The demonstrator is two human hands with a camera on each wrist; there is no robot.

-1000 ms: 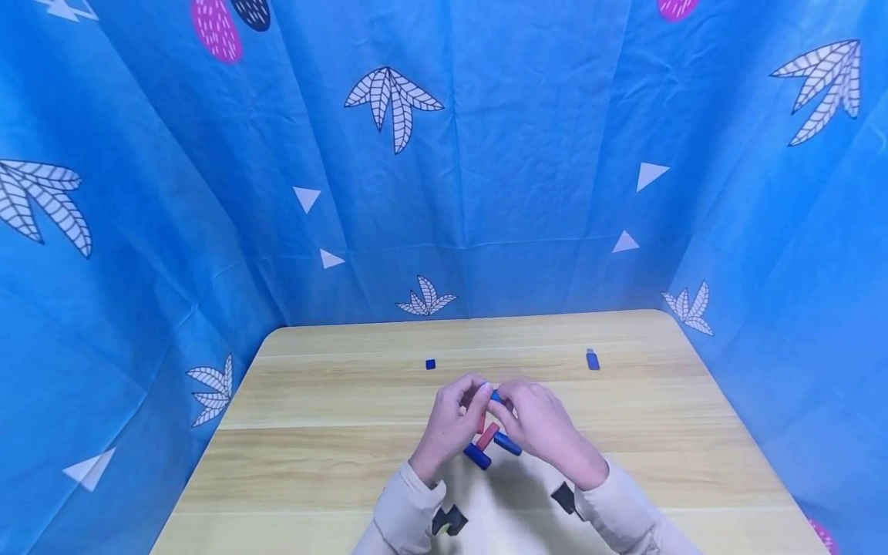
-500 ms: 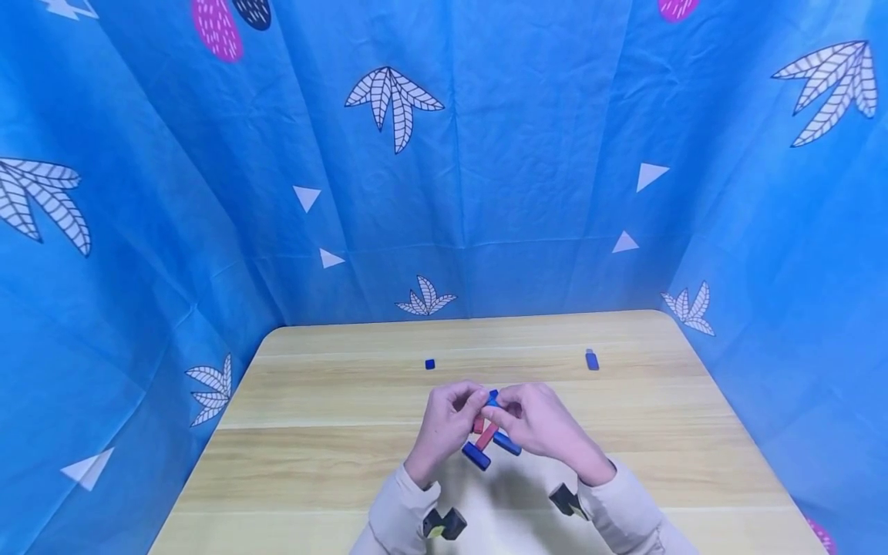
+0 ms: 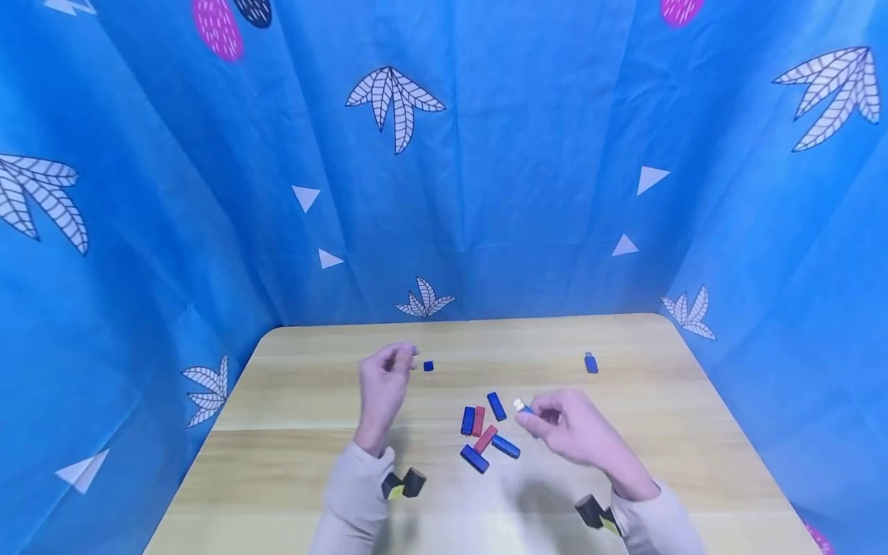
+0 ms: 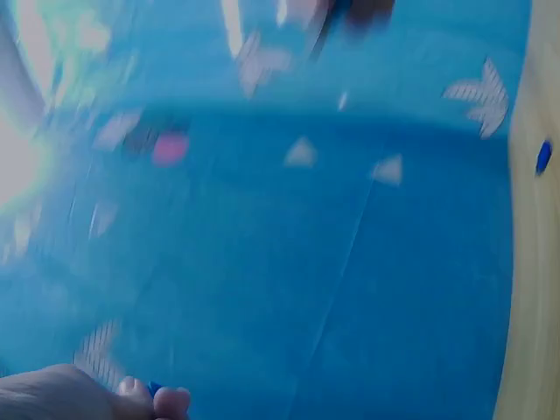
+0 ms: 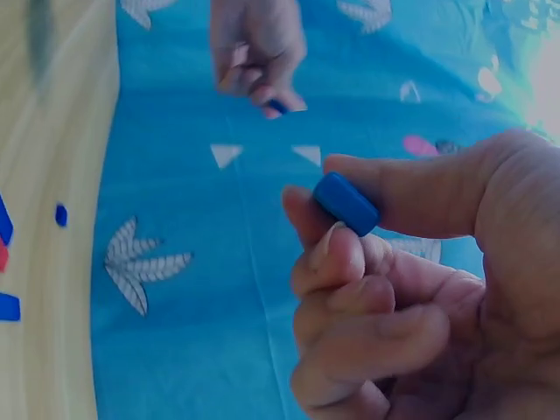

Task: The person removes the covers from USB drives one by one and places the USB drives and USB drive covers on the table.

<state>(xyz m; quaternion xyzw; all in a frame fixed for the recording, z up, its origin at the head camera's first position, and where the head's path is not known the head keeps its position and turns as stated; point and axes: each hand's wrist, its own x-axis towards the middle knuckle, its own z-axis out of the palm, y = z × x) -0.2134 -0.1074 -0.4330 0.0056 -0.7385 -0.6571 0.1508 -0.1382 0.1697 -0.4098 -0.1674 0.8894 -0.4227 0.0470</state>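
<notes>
1. Right hand: thumb and fingers pinch a blue stick. Head view shows its pale metallic end poking out past the fingertips; the body is mostly covered by them. Right wrist view shows a rounded blue end; the metallic end is hidden there.
2. Left hand: thumb and fingertips pinch a small blue piece. Mostly covered; shape cannot be made out. Left wrist view gives only a sliver of it, the hand cut off by the frame.
3. Held stick is above the table, right of its middle; held piece is above the far left part.
4. Between the hands, mid-surface: a loose group of four blue blocks and two red blocks. One blue and one red lie side by side; contact cannot be told.
5. Nearer the far edge, left of its middle: a small dark blue block, just beside the left fingertips in head view.
6. Near the far right corner: a second blue stick, pale end toward the far edge. Any lettering too small to read.
7. Wrists: pale sleeves, black wrist devices with yellow-green patches. Near edge of table cut off.
8. Beyond: blue curtain, leaf print. Left wrist view blurred; dark shape at its top unidentifiable.
</notes>
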